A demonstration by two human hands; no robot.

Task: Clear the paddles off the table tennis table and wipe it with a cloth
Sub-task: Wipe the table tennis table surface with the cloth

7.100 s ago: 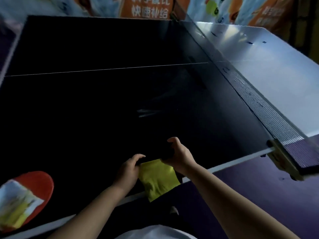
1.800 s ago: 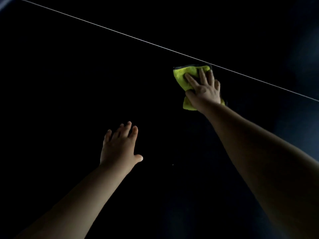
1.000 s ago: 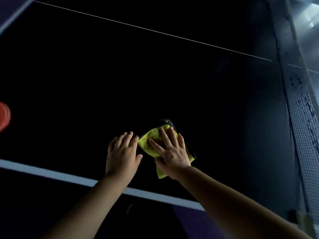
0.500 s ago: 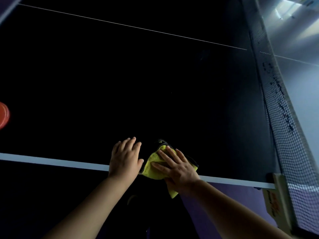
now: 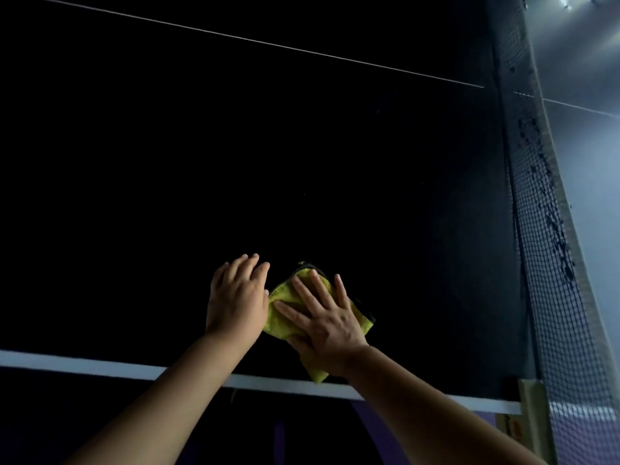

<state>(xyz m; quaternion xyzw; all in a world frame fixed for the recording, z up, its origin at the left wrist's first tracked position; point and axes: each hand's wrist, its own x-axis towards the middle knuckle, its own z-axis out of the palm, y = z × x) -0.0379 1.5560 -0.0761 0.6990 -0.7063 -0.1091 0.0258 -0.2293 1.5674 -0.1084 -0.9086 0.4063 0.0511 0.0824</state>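
Room for me to pass ahead and leftward over dark surface [image 5: 235,162]; net [image 5: 553,280] bars my right, its post [image 5: 533,421] at near corner.

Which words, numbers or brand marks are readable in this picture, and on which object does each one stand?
No text can be read in this picture.
Orange and yellow label beside the net post: too blurred to read.
Yellow cloth: no writing visible.
Table and net: only white lines and mesh, no writing.
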